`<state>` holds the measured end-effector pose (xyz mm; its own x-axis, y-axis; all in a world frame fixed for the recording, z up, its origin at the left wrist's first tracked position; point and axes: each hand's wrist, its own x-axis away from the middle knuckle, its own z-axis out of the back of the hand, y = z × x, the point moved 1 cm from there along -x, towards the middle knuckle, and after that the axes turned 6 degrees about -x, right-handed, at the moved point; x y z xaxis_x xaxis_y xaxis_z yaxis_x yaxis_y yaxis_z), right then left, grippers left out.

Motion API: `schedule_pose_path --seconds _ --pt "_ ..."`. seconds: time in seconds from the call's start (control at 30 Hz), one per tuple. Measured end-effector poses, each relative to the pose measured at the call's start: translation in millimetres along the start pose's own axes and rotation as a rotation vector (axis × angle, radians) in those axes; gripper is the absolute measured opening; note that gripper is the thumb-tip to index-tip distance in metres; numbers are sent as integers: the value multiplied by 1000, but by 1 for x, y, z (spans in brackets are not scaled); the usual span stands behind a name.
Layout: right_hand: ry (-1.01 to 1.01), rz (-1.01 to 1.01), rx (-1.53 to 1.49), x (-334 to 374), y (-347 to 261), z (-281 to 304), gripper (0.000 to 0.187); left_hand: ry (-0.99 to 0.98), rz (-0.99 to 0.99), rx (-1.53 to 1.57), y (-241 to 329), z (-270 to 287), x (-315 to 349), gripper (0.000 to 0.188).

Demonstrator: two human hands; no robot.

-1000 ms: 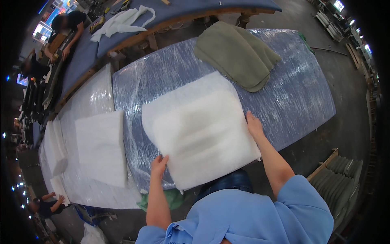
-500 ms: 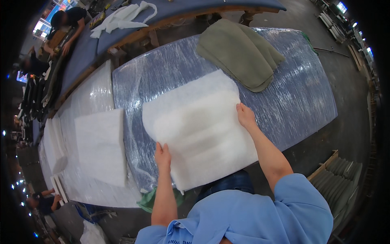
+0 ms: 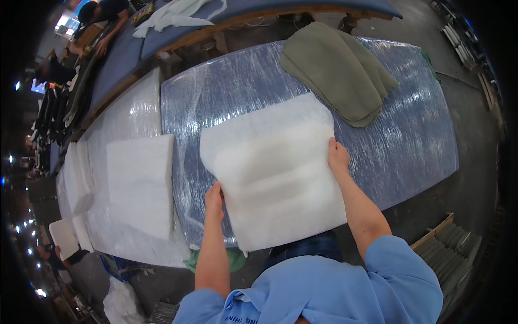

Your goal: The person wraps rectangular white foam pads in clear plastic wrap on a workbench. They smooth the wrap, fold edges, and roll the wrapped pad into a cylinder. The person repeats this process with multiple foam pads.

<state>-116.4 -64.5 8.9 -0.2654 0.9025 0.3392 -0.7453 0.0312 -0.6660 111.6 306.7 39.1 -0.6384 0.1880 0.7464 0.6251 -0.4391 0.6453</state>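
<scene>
A sheet of fluffy white batting [image 3: 275, 186] lies in front of me, its near edge reaching past the table edge toward my waist. My left hand [image 3: 214, 200] is closed on its left side. On the opposite side my right hand [image 3: 338, 156] grips the edge, thumb on top. The fingers under the batting are hidden. Beneath it is a plastic-wrapped blue tabletop [image 3: 243, 70]. Folded olive-green fabric [image 3: 340, 70] rests just beyond the batting's far right corner.
Another stack of white batting [image 3: 141, 186] lies to the left. Green plastic [image 3: 229, 260] hangs at the near table edge. A blue workbench [image 3: 270, 9] holding white scraps [image 3: 181, 15] stands beyond. Olive-green pieces [image 3: 450, 259] fill a wooden rack at lower right. Co-workers are at the left.
My left hand has shifted slightly farther along the batting's left side, its fingers turned more inward. The right hand keeps its hold. At far left, a co-worker's white panel has turned.
</scene>
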Motion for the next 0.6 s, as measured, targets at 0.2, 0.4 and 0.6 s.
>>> schedule_pose_path --seconds 0.2,0.4,0.6 --pt "-55 -98 -37 -13 1 1 73 -11 27 276 -3 -16 -10 57" --pt "-6 8 -290 -32 10 27 60 132 31 12 5 19 -12 58" --pt "-191 16 -531 -66 -7 13 40 151 -28 27 16 26 -39 46"
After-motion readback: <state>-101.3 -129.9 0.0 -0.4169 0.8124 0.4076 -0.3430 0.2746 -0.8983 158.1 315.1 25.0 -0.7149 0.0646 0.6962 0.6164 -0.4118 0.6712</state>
